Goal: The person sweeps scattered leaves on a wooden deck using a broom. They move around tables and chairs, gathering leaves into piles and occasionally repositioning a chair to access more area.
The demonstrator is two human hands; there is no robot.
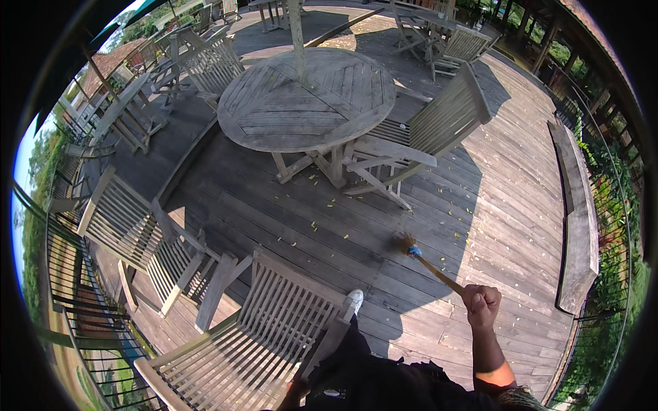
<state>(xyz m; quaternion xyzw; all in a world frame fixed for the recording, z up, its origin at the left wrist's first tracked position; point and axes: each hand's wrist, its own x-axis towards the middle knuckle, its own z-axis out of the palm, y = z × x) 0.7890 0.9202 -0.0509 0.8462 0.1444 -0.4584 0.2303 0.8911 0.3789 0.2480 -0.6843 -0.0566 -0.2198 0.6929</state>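
My right hand is closed around the handle of a broom. Its brown bristles are at the deck boards, below a blue binding, and look blurred. Small yellow leaves lie scattered over the wooden deck, both in shade and in sun. At the bottom edge, part of my left hand shows beside the armrest of a slatted wooden chair. Its fingers are hidden, so whether it grips the chair I cannot tell.
A round wooden table with a pole through it stands ahead, a folding chair at its right. Another slatted chair is at left. A wooden bench lines the right side; a metal railing runs at lower left.
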